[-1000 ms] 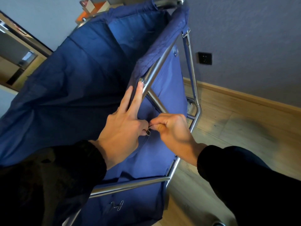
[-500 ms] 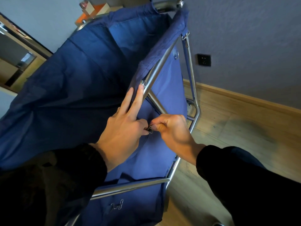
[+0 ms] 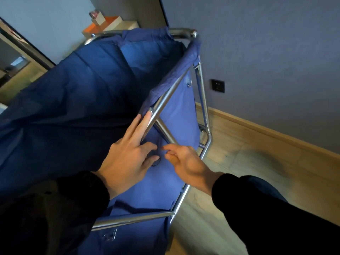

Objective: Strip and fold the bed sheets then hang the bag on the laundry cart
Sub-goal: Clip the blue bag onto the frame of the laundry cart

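Blue bag (image 3: 73, 111) hangs on laundry cart (image 3: 204, 100), centre-left; left hand (image 3: 127, 161) fingers flat on its hem, grasp of metal ring (image 3: 156, 159) untellable; right hand (image 3: 185, 162) blurred, released, just beside.

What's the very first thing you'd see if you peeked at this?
The huge blue bag fills most of the picture, draped over the cart's shiny metal frame. In the middle, the left hand lays two straight fingers along that frame, and the right hand, blurry, hovers beside it over the cloth.
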Tool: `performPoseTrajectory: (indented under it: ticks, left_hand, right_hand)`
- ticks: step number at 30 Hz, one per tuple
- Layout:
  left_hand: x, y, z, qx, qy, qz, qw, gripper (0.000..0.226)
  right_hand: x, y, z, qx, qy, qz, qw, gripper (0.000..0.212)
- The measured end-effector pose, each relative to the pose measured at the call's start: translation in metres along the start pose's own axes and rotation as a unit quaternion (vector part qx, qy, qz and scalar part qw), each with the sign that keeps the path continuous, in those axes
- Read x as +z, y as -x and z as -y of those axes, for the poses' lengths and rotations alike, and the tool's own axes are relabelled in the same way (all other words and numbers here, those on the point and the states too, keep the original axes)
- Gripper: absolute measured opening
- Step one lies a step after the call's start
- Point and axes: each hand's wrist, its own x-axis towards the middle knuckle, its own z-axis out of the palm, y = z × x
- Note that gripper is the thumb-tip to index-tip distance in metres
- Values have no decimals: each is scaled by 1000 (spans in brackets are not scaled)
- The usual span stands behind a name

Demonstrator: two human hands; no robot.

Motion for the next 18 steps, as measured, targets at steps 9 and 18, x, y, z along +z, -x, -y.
performPoseTrajectory:
  ticks: [9, 18]
  left_hand:
    - [-26, -50, -3, -133, 124, -105, 978, 35]
    - [-26, -157, 4, -195, 160, -60, 966, 32]
  right_hand:
    - [-59, -22, 41, 15, 43, -39, 998, 24]
    - [-117, -84, 51, -26, 93, -107, 990, 22]
